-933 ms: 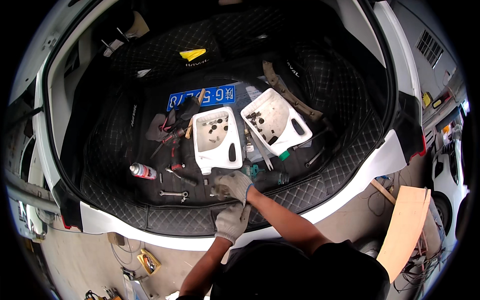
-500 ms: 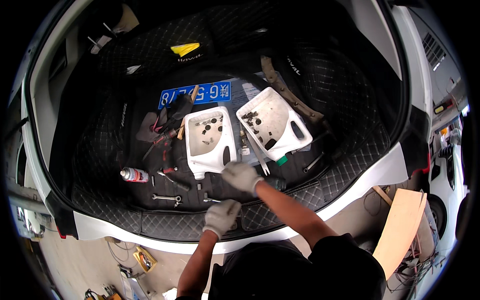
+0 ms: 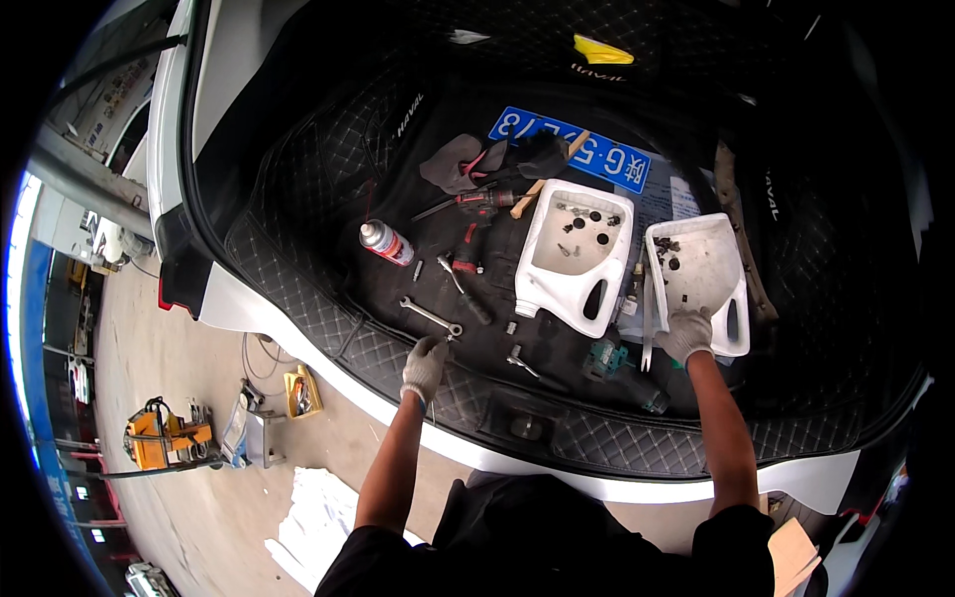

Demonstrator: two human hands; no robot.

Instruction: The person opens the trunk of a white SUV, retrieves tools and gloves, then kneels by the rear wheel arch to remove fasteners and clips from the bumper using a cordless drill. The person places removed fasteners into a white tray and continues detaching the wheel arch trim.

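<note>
My right hand (image 3: 686,336), in a pale work glove, is closed over the near edge of the right cut-open white jug (image 3: 737,261). The hand hides part of its green cap, and dark small hardware lies inside the jug. To its left stands another cut-open white jug (image 3: 609,320), holding several dark clips and small metal pieces. My left hand (image 3: 425,366), also gloved, is at the trunk's front edge with its fingers curled. Its fingertips are beside the near end of a combination wrench (image 3: 430,315); whatever they pinch is hidden.
A spray can (image 3: 386,242), a red-black power drill (image 3: 485,201), a ratchet (image 3: 464,289), a teal power tool (image 3: 609,360) and a blue licence plate (image 3: 629,167) lie on the trunk mat. Outside on the floor stand a yellow container (image 3: 302,391) and an orange-yellow machine (image 3: 167,438).
The view has swung left and turned. My right hand has moved from the left jug's neck to the right jug. My left hand has gone left toward the wrench.
</note>
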